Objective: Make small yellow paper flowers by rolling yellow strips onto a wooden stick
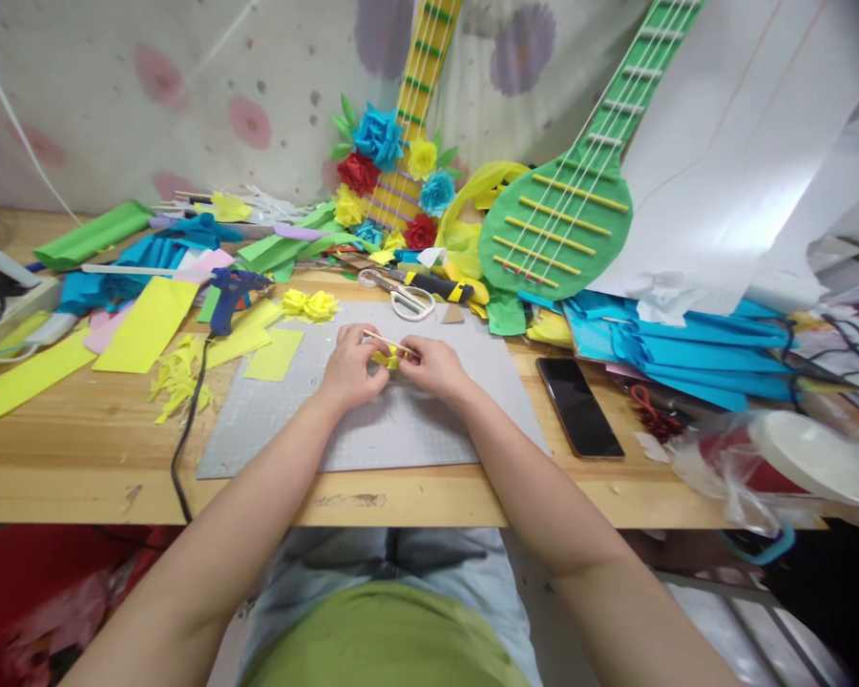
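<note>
While paper scraps crowd the back of the worktop (415, 504), the mat (272, 434) at the middle carries the work. Just beyond the hands lie the scissors (411, 303) and, to their left, yellow flowers (309, 305). On the left, a glue gun (227, 298) sits among yellow sheets (147, 326), its cord (186, 434) dropping past the front edge. A phone (579, 407), screen dark, lies right of the mat; behind stands a green paper lute (555, 229), near blue paper (694, 353). Fine grid lines show on the mat, any figures too small to read. Over the mat, the left hand (354, 367) curls its fingers closed around yellow paper (387, 360); the right hand (433, 365), fingertips together, pinches a thin stick (387, 341) slanting across just above it.
</note>
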A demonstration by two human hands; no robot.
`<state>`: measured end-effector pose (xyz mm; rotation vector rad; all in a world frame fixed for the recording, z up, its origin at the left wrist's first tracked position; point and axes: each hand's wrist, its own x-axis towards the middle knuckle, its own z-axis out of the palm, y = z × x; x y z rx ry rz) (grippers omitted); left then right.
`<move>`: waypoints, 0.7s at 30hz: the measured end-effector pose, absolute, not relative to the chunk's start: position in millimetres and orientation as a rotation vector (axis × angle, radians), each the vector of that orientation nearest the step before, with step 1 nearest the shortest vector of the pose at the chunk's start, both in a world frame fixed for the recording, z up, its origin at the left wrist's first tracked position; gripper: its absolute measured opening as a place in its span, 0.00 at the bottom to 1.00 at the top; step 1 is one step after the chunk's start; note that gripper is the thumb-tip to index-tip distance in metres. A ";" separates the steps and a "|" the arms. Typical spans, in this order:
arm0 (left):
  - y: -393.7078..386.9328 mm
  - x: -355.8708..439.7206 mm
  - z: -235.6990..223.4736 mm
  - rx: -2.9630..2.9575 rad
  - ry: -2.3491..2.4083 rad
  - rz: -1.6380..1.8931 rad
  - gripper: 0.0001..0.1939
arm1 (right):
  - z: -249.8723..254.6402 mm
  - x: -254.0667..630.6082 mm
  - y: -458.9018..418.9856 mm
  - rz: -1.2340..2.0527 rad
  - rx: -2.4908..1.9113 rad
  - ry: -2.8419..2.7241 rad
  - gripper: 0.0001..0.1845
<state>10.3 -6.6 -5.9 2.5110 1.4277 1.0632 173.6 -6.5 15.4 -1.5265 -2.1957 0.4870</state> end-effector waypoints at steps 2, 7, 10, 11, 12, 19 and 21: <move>-7.0 9.8 -5.7 2.514 1.424 1.063 0.11 | 16.3 174.0 -6.8 0.480 -1.532 -2.197 0.09; -4.1 7.5 -9.3 2.486 1.454 1.125 0.08 | 17.3 174.5 -6.7 0.481 -1.525 -2.187 0.09; -1.7 6.2 -12.1 2.503 1.419 1.133 0.08 | 16.7 174.3 -6.7 0.489 -1.520 -2.189 0.09; -1.1 5.9 -12.7 2.515 1.397 1.126 0.08 | 16.2 174.3 -6.7 0.492 -1.521 -2.194 0.09; -0.6 5.8 -13.2 2.526 1.380 1.118 0.07 | 15.6 174.3 -6.6 0.492 -1.523 -2.199 0.09; -1.2 7.1 -10.8 2.533 1.365 1.068 0.07 | 15.5 174.7 -7.2 0.475 -1.504 -2.235 0.09; -2.6 7.5 -9.7 2.521 1.358 1.072 0.07 | 16.8 174.8 -7.6 0.470 -1.512 -2.242 0.09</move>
